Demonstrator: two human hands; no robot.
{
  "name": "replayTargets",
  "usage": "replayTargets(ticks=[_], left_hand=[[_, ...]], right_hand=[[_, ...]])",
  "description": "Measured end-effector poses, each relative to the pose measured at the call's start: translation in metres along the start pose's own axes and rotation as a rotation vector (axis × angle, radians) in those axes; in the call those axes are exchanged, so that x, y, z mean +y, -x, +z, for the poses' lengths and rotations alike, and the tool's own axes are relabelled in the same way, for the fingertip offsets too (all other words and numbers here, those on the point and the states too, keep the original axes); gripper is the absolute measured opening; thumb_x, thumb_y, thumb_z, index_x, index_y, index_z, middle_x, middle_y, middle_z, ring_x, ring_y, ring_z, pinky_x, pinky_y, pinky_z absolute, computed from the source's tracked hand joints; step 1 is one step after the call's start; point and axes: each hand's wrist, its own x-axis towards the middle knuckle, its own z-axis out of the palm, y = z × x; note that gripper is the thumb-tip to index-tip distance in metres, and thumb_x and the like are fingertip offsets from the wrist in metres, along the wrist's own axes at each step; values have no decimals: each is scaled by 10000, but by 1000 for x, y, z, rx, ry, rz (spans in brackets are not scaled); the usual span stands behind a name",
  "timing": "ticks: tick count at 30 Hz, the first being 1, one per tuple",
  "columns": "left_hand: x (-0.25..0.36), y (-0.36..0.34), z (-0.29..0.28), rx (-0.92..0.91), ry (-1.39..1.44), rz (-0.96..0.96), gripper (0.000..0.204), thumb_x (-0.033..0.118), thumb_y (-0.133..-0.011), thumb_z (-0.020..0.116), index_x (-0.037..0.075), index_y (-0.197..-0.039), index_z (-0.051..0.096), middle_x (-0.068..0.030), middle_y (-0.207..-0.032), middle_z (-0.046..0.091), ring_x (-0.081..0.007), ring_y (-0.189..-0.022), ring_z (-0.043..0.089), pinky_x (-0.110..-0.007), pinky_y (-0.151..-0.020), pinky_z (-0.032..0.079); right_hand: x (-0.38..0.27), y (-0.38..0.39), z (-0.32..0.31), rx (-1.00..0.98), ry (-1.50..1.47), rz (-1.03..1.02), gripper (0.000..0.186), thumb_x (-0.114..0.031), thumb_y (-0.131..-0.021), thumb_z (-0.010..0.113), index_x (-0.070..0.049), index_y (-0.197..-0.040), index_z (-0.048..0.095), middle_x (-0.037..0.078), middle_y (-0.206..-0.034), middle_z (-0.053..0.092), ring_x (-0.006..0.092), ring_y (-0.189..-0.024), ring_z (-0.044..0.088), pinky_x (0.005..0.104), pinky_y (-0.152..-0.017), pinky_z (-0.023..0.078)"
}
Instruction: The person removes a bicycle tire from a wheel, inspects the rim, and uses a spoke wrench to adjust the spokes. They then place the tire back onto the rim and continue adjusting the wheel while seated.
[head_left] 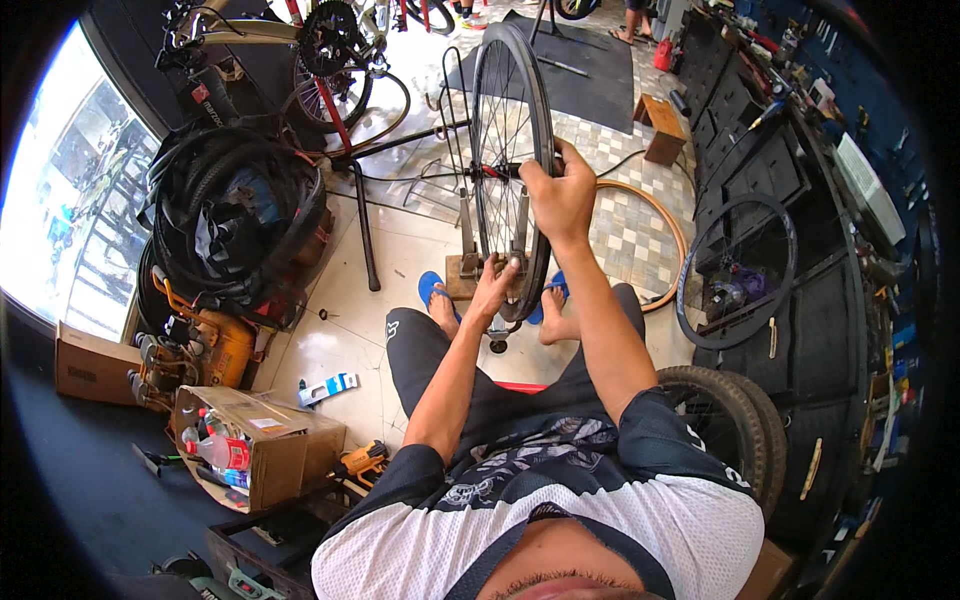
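Note:
A black-rimmed bicycle wheel stands upright between my knees, its hub held between the metal arms of a truing stand. My right hand is closed round the wheel's right side, at about hub height, with the thumb toward the spokes. Lower down, my left hand grips the near part of the wheel, close to the stand. Its fingertips are partly hidden by the rim. The stand rests on a wooden block on the floor, between my feet in blue flip-flops.
Piled black tyres lie at the left, above a yellow machine. A cardboard box holds bottles. Another wheel leans on black drawers at the right. A tan tyre, a wooden stool and a bicycle stand farther off.

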Motion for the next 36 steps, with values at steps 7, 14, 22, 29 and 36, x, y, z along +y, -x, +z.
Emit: replayTargets(ticks=[7,14,22,29,36], left_hand=[[-39,-36,-20,49,31,-103,878,271,-906,744,-81,-1563,280,-80,-1025,661,-124,-792,589,-271,-657,481],[-55,-40,-26,78,67,-116,777,209,-917,684,-71,-1550,329,-65,-1023,671,-110,-777,567,-260,-645,463],[-51,-42,-32,53,30,-129,766,267,-931,655,-53,-1555,345,-104,-1119,676,-138,-837,591,-278,-680,475],[-44,-40,-35,92,-6,-134,767,262,-916,643,-64,-1545,350,-81,-994,675,-122,-750,579,-282,-623,468],[-55,-46,-35,65,10,-126,727,256,-931,633,-73,-1527,377,-76,-907,668,-124,-667,562,-285,-566,453]], right_hand=[[46,7,35,2,-8,102,399,-151,-818,723,-7,-1190,702,90,-755,741,146,-633,682,302,-614,514],[64,7,50,2,18,135,398,-140,-820,710,-10,-1197,693,101,-768,746,160,-650,695,314,-630,524],[73,5,66,-21,19,148,453,-197,-772,731,-19,-1186,678,121,-784,749,235,-673,716,352,-662,545],[63,-6,73,-44,134,152,437,-230,-780,732,-18,-1156,672,131,-747,728,304,-685,717,414,-660,533],[65,-7,77,-46,88,133,445,-263,-799,744,-12,-1158,661,131,-757,730,306,-700,717,412,-690,537]])
